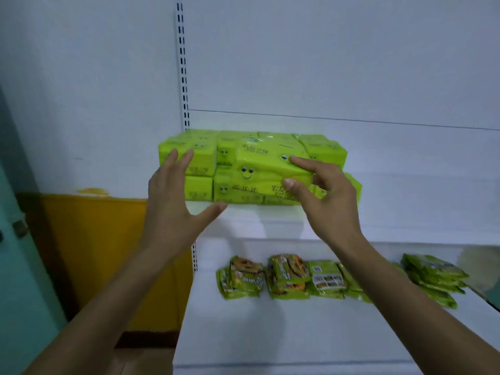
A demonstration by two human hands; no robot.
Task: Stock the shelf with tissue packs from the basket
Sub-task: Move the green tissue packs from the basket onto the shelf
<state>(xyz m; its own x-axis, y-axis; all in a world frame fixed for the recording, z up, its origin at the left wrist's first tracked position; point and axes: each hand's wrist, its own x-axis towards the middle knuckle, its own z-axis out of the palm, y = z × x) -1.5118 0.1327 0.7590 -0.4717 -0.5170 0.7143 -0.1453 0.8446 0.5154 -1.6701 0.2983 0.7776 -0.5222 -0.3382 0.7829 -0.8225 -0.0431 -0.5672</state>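
Obs., shelf bay, person facing the white unit.

- Upper shelf: a block of green tissue packs sits at its left end, just beside the slotted upright. Two layers, several packs across, cartoon eyes printed on the wrappers.
- One tissue pack lies at the front of the block, tilted, its left end lower than its right and its smiley face turned outward. It rests against the packs behind and below it.
- Right hand: gripping that tilted pack at its right end. Forefinger on the top edge, thumb pressed on the front face, remaining fingers curled round the end.
- Left hand: open, fingers straight and spread, thumb stretched out toward the shelf's front edge. Fingertips are up in front of the leftmost packs; cannot tell whether they touch the wrapper.
- Both forearms are bare and reach up from the bottom of the view.
- Lower shelf: green snack packets in short overlapping rows toward the back, with a further pile off to the right.
- Left of the unit: a yellow panel low against the wall.
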